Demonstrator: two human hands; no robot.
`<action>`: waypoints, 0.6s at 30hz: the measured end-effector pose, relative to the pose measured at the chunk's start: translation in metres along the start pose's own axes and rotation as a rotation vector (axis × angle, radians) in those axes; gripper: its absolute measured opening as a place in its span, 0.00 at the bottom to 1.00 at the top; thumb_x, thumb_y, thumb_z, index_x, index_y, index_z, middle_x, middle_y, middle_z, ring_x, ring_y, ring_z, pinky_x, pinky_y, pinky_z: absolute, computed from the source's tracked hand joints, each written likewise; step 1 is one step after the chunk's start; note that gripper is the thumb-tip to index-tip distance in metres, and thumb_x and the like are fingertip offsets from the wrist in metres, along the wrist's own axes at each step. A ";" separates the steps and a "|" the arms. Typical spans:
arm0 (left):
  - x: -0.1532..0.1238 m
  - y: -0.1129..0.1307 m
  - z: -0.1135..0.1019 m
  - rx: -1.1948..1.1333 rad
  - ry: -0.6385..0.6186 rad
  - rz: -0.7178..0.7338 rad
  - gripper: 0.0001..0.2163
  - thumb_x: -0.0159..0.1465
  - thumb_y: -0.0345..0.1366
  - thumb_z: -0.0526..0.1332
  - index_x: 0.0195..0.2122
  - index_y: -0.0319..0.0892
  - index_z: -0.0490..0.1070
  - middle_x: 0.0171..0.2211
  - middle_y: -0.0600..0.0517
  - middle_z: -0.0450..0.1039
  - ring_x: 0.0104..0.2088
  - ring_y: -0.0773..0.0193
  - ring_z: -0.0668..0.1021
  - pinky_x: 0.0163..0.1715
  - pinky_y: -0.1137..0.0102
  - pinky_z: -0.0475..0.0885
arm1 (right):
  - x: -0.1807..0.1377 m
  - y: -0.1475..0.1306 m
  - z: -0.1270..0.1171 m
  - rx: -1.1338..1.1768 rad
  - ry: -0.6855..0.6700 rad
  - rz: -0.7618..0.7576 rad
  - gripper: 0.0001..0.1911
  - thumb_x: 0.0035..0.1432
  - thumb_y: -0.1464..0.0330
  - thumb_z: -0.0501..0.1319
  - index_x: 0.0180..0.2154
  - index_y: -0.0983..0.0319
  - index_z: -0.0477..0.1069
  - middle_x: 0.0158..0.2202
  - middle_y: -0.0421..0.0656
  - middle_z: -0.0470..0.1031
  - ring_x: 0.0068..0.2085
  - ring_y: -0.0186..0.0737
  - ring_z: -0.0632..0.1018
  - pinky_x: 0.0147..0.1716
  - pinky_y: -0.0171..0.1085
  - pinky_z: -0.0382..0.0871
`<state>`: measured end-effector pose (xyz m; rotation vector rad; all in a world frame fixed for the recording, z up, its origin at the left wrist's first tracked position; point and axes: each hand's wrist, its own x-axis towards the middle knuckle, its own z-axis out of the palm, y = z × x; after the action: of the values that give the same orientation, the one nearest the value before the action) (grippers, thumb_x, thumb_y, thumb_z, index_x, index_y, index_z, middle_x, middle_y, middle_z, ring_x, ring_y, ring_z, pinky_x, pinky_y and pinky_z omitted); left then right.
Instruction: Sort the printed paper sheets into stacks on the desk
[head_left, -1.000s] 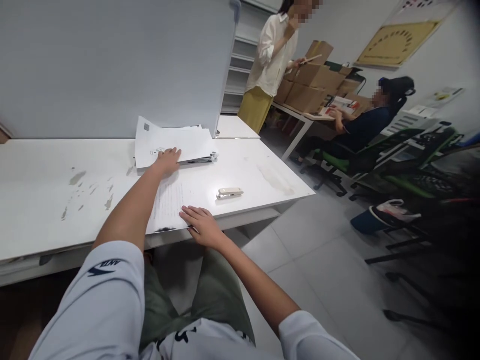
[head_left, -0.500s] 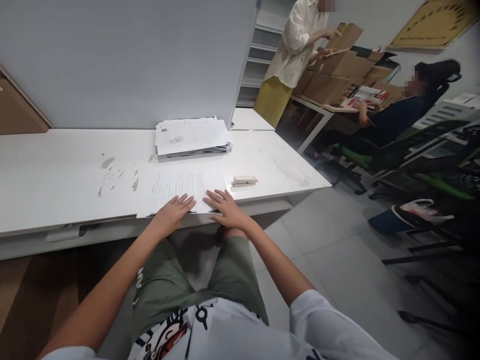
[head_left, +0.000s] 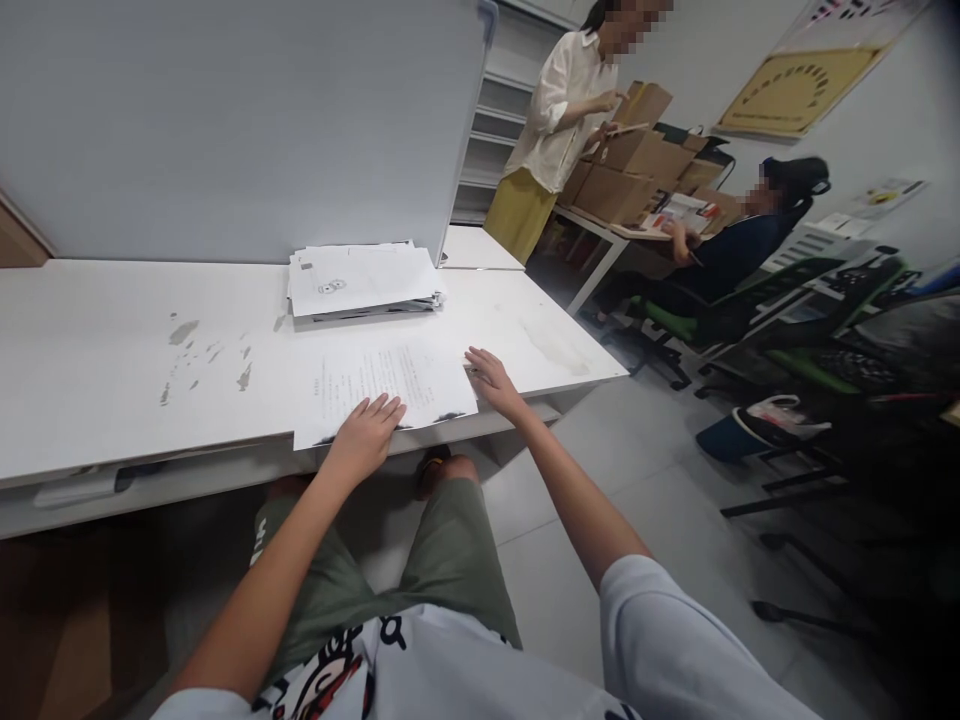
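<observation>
At the far left, a brown panel [head_left: 19, 235] is cut off by the picture's edge; beside it stands a grey partition [head_left: 240, 130], its top out of view. The white desk [head_left: 90, 370] stretches in front, marked with brownish-grey patches. Under its near edge, a shelf sits in shadow, and what lies there is hard to make out.

A printed sheet [head_left: 397, 375] lies at the desk's near edge, its front border jutting slightly past it. Its lines are too small to read, and dark patches run along that border. Behind it — a narrow strip of desk between — rests a stack of papers [head_left: 360, 280], whose top page bears a small drawing and a dark square.

The left hand [head_left: 367, 435] lies flat across the sheet's near border, fingers side by side, covering part of the print. White lettering on the shorts [head_left: 465, 560] is only partly in view, and the shirt's print is cut off below.

Just beyond the sheet's right border, the right hand [head_left: 491, 378] covers a stapler [head_left: 472, 370] almost wholly; whether the fingers are closed on it, I cannot tell. Desk surface runs on from there to the right corner.

Farther right, a standing person [head_left: 551, 120], stacked cartons [head_left: 619, 190] and a yellow poster [head_left: 780, 95] with unreadable marks appear.
</observation>
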<state>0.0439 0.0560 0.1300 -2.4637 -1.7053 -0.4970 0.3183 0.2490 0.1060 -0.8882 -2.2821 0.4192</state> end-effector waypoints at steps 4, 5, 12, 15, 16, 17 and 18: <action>-0.006 0.004 -0.004 0.009 0.025 -0.035 0.23 0.66 0.26 0.48 0.60 0.40 0.68 0.61 0.43 0.68 0.63 0.50 0.67 0.62 0.50 0.63 | 0.001 0.000 0.000 0.086 0.053 0.062 0.25 0.61 0.66 0.51 0.59 0.57 0.68 0.64 0.43 0.65 0.67 0.44 0.60 0.67 0.53 0.52; -0.007 0.006 -0.005 0.019 0.024 -0.036 0.22 0.66 0.27 0.48 0.60 0.39 0.68 0.61 0.43 0.68 0.63 0.49 0.67 0.62 0.50 0.63 | 0.002 0.000 -0.001 0.102 0.053 0.073 0.25 0.61 0.66 0.52 0.58 0.57 0.69 0.64 0.43 0.65 0.67 0.44 0.60 0.68 0.52 0.52; -0.012 0.013 -0.007 0.027 0.015 -0.038 0.21 0.67 0.28 0.47 0.58 0.39 0.69 0.60 0.43 0.69 0.63 0.48 0.68 0.61 0.50 0.63 | 0.005 -0.001 -0.005 0.160 0.041 0.118 0.25 0.60 0.65 0.54 0.58 0.58 0.70 0.64 0.43 0.65 0.68 0.44 0.60 0.68 0.51 0.51; -0.017 0.015 -0.006 0.027 0.034 -0.045 0.21 0.67 0.28 0.48 0.58 0.39 0.69 0.60 0.43 0.69 0.62 0.48 0.68 0.61 0.50 0.63 | 0.006 -0.002 -0.005 0.178 0.038 0.137 0.25 0.59 0.66 0.54 0.57 0.58 0.70 0.64 0.43 0.65 0.68 0.44 0.60 0.68 0.51 0.51; -0.018 0.015 -0.006 0.031 0.038 -0.046 0.21 0.67 0.29 0.47 0.58 0.38 0.69 0.60 0.43 0.69 0.62 0.48 0.68 0.61 0.50 0.63 | 0.006 -0.003 -0.006 0.181 0.036 0.145 0.25 0.58 0.67 0.54 0.57 0.57 0.71 0.64 0.42 0.65 0.68 0.44 0.60 0.68 0.51 0.51; -0.019 0.015 -0.006 0.034 0.040 -0.048 0.21 0.67 0.29 0.47 0.58 0.38 0.70 0.60 0.42 0.69 0.62 0.47 0.68 0.61 0.50 0.63 | 0.006 -0.004 -0.006 0.184 0.033 0.152 0.25 0.58 0.68 0.54 0.57 0.57 0.71 0.64 0.42 0.65 0.68 0.43 0.60 0.68 0.51 0.51; -0.019 0.016 -0.006 0.035 0.040 -0.049 0.21 0.67 0.29 0.47 0.58 0.38 0.70 0.60 0.42 0.69 0.62 0.47 0.68 0.61 0.49 0.63 | 0.006 -0.004 -0.006 0.186 0.031 0.158 0.26 0.58 0.68 0.54 0.57 0.56 0.70 0.64 0.41 0.65 0.68 0.43 0.59 0.68 0.52 0.51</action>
<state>0.0512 0.0313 0.1311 -2.3770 -1.7474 -0.5137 0.3172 0.2505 0.1151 -0.9746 -2.1122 0.6713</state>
